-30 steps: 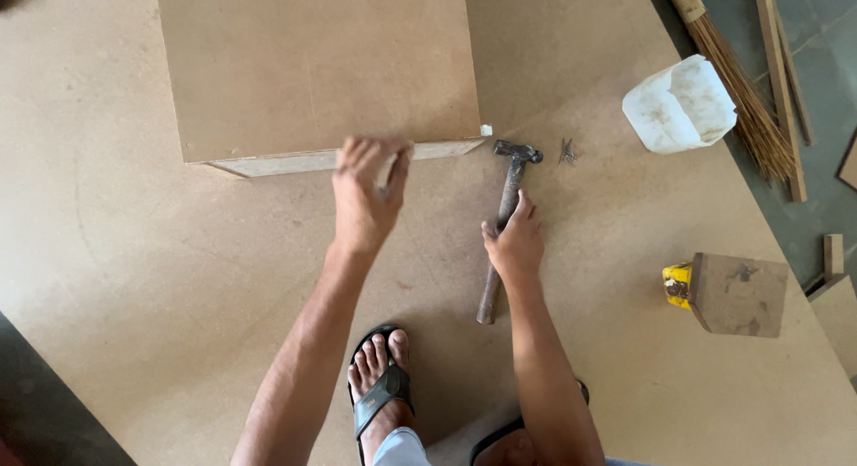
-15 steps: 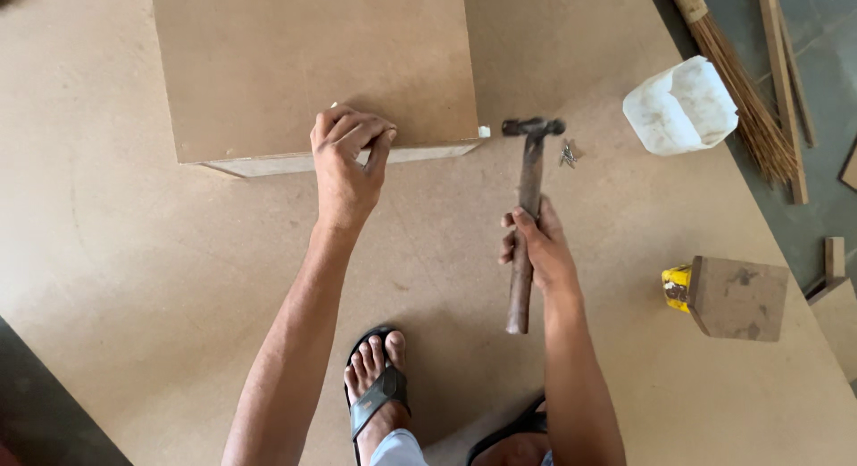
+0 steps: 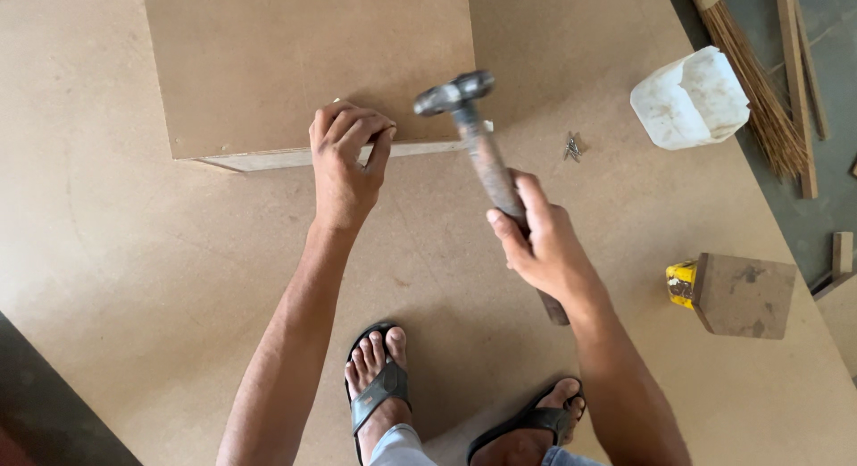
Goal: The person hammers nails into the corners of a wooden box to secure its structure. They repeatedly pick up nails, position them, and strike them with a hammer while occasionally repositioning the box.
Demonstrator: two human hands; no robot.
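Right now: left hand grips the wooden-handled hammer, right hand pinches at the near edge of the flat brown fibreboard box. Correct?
Hands are swapped. In the head view, the right hand grips the wooden-handled hammer, and the left hand pinches at the near edge of the flat brown fibreboard box.

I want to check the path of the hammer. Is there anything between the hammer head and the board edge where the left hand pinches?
Nothing visible lies between them. The hammer, held in the right hand, has its head raised just right of the left hand, whose fingertips pinch at the edge of the board. Those fingers are closest to the path.
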